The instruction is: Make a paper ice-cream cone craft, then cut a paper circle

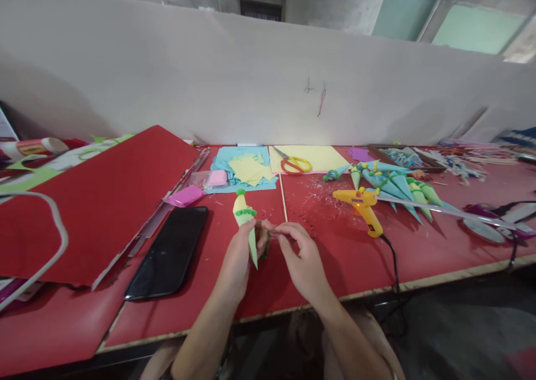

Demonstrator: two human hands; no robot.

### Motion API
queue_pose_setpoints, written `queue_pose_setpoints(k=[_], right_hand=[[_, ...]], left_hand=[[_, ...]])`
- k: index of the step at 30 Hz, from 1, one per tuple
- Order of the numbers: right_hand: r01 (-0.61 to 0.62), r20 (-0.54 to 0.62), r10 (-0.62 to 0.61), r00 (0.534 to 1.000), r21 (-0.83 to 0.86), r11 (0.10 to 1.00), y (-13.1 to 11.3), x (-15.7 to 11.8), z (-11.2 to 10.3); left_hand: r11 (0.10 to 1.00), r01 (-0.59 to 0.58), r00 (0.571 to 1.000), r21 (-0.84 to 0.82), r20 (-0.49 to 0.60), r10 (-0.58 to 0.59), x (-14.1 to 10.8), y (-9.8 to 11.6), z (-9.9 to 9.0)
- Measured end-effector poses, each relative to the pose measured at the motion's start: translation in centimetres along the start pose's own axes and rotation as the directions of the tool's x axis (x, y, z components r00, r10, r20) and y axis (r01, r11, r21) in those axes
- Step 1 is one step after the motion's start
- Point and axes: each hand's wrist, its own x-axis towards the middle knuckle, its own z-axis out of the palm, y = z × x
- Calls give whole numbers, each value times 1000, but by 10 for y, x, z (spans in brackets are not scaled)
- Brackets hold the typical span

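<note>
A small pale green and yellow paper cone [242,207] stands tilted in my left hand [238,260], its narrow tip pointing down. Green fuzzy trim runs around it, and a green ball sits on its upper end. My left thumb presses on its side while the other fingers are mostly hidden behind it. My right hand [305,262] is close by, thumb and index finger brought together near the left fingertips. What they pinch is too small to make out. A bit of dark green shows below the left fingers.
Right of my hands lies a yellow glue gun [362,204] with its cord, before a pile of finished-looking paper cones [389,181]. Scissors [295,162] rest on yellow paper at the back. A black phone [170,254] and red board [100,201] are left.
</note>
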Motion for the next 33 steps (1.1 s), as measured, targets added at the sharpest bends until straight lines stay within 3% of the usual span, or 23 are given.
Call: queue_pose_setpoints(k=[6,10,20,27,33], right_hand=[[-122,20,121,992,158,980,-1,0,0],[-156,20,155,988,139,978,7,1,0],[-41,13,44,999,-150,988,10,3,2],[31,86,-14,996,-204,978,6,2,1],[54,32,-49,998,-183,982,4,0,-1]], left_hand=[[999,0,1000,51,31,-1,-3,-3,0],[996,15,1000,85,9,-15,-1,-6,0],[996,70,996,61,-62,-66,5,-9,-5],[993,70,994,100,-96,-60,4,-8,-2],[988,18,999,156,-47,-10,1,-8,1]])
